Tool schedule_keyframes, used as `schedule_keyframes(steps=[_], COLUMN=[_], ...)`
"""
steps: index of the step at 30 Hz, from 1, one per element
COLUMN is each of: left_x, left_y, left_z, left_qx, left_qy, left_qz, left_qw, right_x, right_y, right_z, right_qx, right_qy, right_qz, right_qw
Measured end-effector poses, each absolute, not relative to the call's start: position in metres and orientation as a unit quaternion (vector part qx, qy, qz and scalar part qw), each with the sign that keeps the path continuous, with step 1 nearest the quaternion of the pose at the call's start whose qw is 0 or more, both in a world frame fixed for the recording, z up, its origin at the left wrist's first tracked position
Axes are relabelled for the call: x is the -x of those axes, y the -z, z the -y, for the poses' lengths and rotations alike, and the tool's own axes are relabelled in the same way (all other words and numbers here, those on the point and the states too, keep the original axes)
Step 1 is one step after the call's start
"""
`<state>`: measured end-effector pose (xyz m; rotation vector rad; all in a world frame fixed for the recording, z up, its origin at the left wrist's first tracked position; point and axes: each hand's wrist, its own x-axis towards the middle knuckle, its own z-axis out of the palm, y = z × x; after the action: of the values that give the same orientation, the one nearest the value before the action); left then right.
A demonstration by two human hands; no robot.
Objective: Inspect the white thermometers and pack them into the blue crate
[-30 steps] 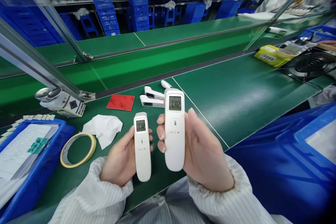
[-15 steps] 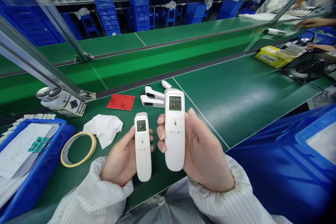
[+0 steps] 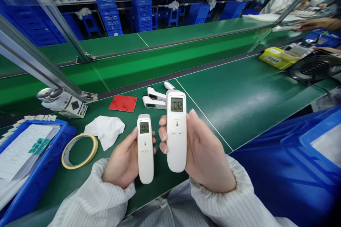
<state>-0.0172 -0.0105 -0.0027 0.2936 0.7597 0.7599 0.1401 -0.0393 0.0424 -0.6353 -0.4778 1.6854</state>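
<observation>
My left hand (image 3: 123, 165) is closed around a white infrared thermometer (image 3: 145, 168), its fingertips showing along the right side. A second white infrared thermometer (image 3: 176, 152) is held upright in my right hand (image 3: 206, 152), higher and nearer the camera. Both displays face me and read what looks like "CA2", above a button with a thermometer symbol. Behind the right one, several more white thermometers (image 3: 157, 95) lie on the green bench (image 3: 213, 92), partly hidden. A red card (image 3: 123, 103) and a crumpled white cloth (image 3: 106, 129) lie left of them.
A tape roll (image 3: 95, 149) and a blue bin of papers (image 3: 60, 126) sit at the left, below a white bottle (image 3: 60, 101) by the metal post. To the right are a yellow box (image 3: 277, 57), a black fan (image 3: 314, 65), a blue bin (image 3: 306, 138) and another person's hand (image 3: 317, 25).
The thermometer in my right hand has shifted very slightly left and up; the left one has barely moved. At the far right, the other person's hand has moved a little left.
</observation>
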Motion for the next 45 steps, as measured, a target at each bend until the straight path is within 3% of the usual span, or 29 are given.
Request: schedule_keyframes(steps=[35, 45], left_x=[0.0187, 0.0176], left_y=[-0.0007, 0.0008], left_z=[0.0034, 0.0054], left_qx=[-0.095, -0.113], left_qy=[-0.355, -0.348], left_qz=[-0.367, -0.365], left_qw=[0.854, 0.856], right_x=[-0.1389, -0.1390], right_y=[-0.0401, -0.0375], right_z=[0.0363, 0.0380], right_qx=[0.345, 0.303], right_qy=[-0.721, -0.741], right_qz=[0.193, 0.178], right_qw=[0.569, 0.572])
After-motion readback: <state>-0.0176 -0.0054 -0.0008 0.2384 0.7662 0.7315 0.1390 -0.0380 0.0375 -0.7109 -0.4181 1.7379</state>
